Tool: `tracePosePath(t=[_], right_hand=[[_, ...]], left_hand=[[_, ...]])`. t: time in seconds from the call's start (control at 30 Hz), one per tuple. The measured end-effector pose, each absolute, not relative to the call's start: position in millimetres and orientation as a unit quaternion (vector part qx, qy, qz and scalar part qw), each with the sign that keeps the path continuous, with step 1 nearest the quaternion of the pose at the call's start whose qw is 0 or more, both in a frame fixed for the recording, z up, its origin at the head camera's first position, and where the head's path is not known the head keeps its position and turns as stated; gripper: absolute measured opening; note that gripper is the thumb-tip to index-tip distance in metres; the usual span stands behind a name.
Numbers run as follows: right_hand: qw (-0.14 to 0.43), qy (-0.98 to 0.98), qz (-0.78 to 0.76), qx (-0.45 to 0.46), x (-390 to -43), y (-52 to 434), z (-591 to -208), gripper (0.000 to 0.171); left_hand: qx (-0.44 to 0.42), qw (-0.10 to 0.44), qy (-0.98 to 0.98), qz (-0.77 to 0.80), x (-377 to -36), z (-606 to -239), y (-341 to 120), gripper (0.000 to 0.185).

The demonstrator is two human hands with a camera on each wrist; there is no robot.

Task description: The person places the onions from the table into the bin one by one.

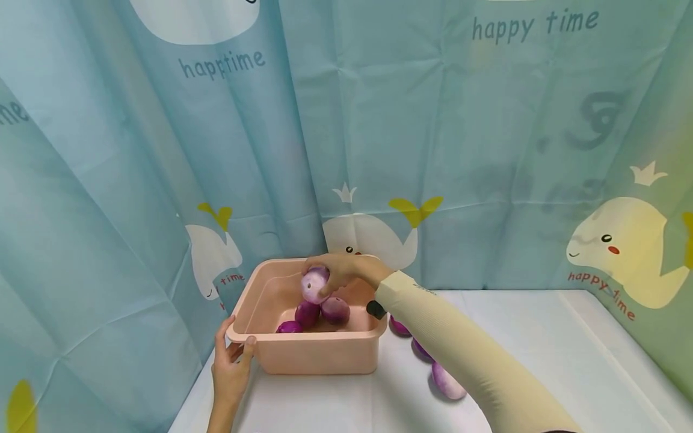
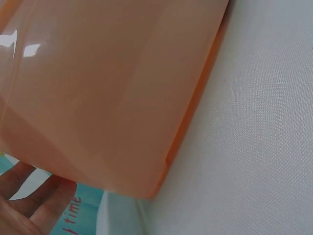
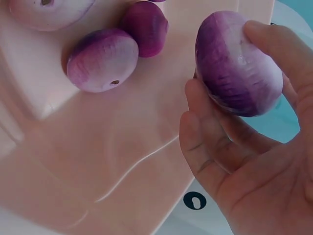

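My right hand point(image 1: 342, 272) holds a purple-and-white onion point(image 1: 315, 285) above a pink plastic basin point(image 1: 316, 355). In the right wrist view the thumb lies on one side of this onion point(image 3: 234, 63) and curled fingers on the other. Below it, several purple onions lie inside the basin, among them a dark one point(image 1: 307, 314) and a paler one point(image 1: 335, 310). My left hand point(image 1: 230, 370) grips the rim at the basin's near left corner, thumb in front. The left wrist view shows the basin's outer wall point(image 2: 102, 98) with fingers at its edge.
On the white table point(image 1: 530, 343), right of the basin, several more onions lie in a line, partly hidden by my right sleeve point(image 1: 455, 331); the nearest is a pale onion point(image 1: 447, 381). A blue curtain point(image 1: 379, 132) with whale prints hangs behind and at the left.
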State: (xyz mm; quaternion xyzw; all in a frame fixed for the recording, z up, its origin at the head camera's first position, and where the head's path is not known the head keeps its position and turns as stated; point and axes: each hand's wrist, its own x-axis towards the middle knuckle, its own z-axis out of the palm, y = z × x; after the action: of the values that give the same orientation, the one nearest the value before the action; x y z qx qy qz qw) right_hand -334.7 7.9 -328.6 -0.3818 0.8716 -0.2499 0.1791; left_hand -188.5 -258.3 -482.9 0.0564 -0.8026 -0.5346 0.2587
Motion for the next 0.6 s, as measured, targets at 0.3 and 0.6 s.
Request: tracePosePath(t=[0.3,0.6], right_hand=[[0.174,0.877,-0.229,-0.385,-334,14,-326,0.076],[0.157,0.879,-0.231,-0.387,-333,21,-322,0.069]], left_hand=[[0.056,0.260,-0.801,-0.537,-188,-484,-259,0.064],[0.052,0.258,-0.802,-0.537,-190,-485,-261,0.066]])
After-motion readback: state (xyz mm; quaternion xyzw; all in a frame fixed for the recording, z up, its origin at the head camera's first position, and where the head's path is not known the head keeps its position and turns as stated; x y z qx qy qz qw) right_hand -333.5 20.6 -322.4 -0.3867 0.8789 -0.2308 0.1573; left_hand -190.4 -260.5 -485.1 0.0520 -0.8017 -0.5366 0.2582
